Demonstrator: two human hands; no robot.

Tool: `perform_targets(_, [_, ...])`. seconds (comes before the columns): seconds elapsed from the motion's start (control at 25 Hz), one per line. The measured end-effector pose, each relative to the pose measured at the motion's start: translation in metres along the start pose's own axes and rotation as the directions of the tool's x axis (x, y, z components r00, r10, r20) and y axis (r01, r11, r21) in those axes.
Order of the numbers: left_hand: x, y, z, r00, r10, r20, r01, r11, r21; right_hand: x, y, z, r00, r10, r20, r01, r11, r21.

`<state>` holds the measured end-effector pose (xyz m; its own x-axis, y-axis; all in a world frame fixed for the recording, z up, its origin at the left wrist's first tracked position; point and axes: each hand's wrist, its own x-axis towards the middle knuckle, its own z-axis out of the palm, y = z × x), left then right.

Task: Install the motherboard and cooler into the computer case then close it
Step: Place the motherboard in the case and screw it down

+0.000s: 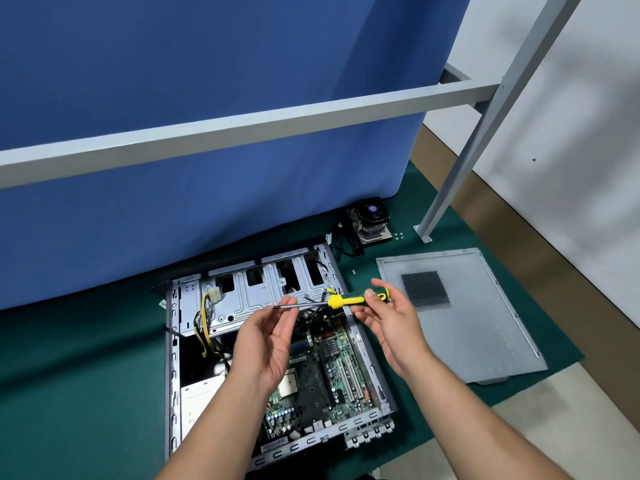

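Cables (202, 323), yellow and black, hang loose at the left of the open computer case (173, 341), and they could snag or get pinched if the next work ignores them. Just right of them, at lower centre, the motherboard (332, 375) already lies inside the case; I judge it is not yet fully screwed down, so a careless push could shift it off its mounts. Above it the left hand (266, 344) pinches the metal shaft of the screwdriver (346, 301) near its tip with thumb and forefinger, while the right hand (388, 318) closes lightly on the yellow-green handle. The tool hovers directly over the bare board; a slip could drop the tip onto the components or the socket. Something tiny may sit at the tip, though I cannot tell. Further right, the side panel (485, 327) lies flat on the green mat (86, 375), apart from the case. The cooler (370, 220) waits at upper centre-right, small screws (399, 235) beside it, easily scattered.
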<state>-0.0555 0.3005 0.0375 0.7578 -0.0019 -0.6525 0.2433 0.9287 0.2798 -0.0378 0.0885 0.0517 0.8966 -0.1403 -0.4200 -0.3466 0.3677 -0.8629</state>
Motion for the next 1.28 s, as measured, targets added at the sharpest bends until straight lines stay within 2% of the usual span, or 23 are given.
perform_targets(0.24, [0.003, 0.000, -0.005, 1.000, 0.012, -0.012, -0.012, 1.000, 0.022, 0.000, 0.001, -0.001, 0.999, -0.049, 0.012, 0.049, 0.998, -0.046])
perform_targets(0.44, [0.006, 0.004, -0.010, 0.997, 0.065, -0.046, -0.058, 0.990, 0.127, 0.001, -0.001, -0.001, 0.994, -0.102, 0.036, 0.105, 0.991, -0.082])
perform_targets(0.72, [0.008, 0.005, -0.013, 0.995, 0.071, -0.074, -0.057, 0.982, 0.180, 0.000, -0.002, 0.001, 0.987, -0.142, 0.073, 0.150, 0.981, -0.124])
perform_targets(0.92, [0.006, 0.000, -0.018, 0.996, 0.062, -0.068, -0.049, 0.982, 0.180, -0.001, -0.001, 0.007, 0.989, -0.145, 0.002, 0.144, 0.981, -0.132])
perform_targets(1.08, [0.005, -0.002, -0.021, 1.000, 0.027, 0.009, -0.028, 0.981, 0.195, 0.000, 0.004, 0.006, 0.994, -0.103, -0.035, 0.099, 0.990, -0.097])
perform_targets(1.2, [0.005, -0.003, -0.025, 0.998, 0.057, 0.024, -0.062, 0.948, 0.311, 0.003, 0.003, 0.000, 0.995, -0.077, -0.057, 0.072, 0.994, -0.081])
perform_targets(1.28, [0.006, -0.001, -0.030, 0.983, 0.186, 0.012, -0.166, 0.847, 0.505, 0.004, -0.002, -0.006, 0.995, -0.087, -0.054, 0.080, 0.991, -0.110])
